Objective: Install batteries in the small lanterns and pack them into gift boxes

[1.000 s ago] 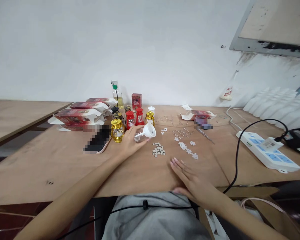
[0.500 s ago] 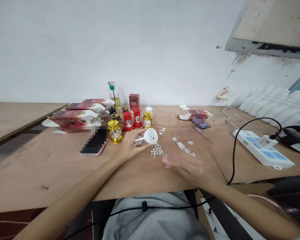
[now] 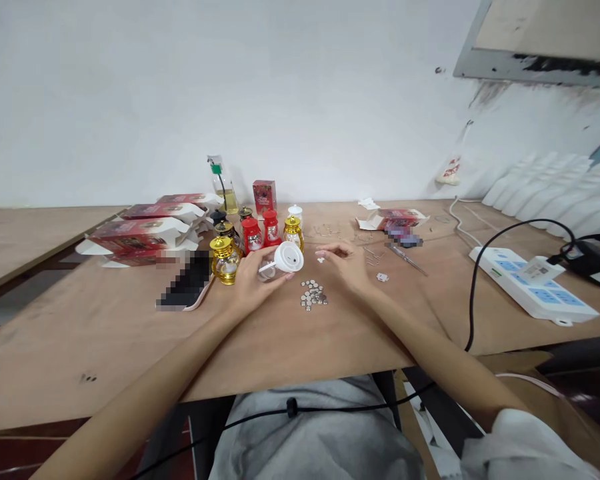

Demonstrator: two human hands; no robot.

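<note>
My left hand (image 3: 253, 280) is closed around a small white toy lantern (image 3: 289, 257), tilted on its side with its round base turned to the right. A small dark opening shows in that base. Over the table to its right, my right hand (image 3: 347, 263) has thumb and forefinger pinched at a small white plastic piece (image 3: 321, 259). Below and between the hands lies a loose cluster of round silver button cells (image 3: 313, 295). Beyond my left hand stand gold lanterns (image 3: 225, 261), red lanterns (image 3: 253, 235), dark lanterns and another white lantern (image 3: 295, 212).
Opened red boxes (image 3: 135, 233) and a phone (image 3: 187, 283) lie at left. An oil bottle (image 3: 223, 190) stands behind the lanterns. Bent wires (image 3: 375, 257), tweezers (image 3: 407, 260) and a flattened red box (image 3: 397, 218) are at right. A power strip (image 3: 530, 287) with a black cable lies farther right.
My right hand has moved up and away from me, from the near side of the button cells to the small white pieces. My left hand keeps hold of the white lantern, its base turned slightly.
</note>
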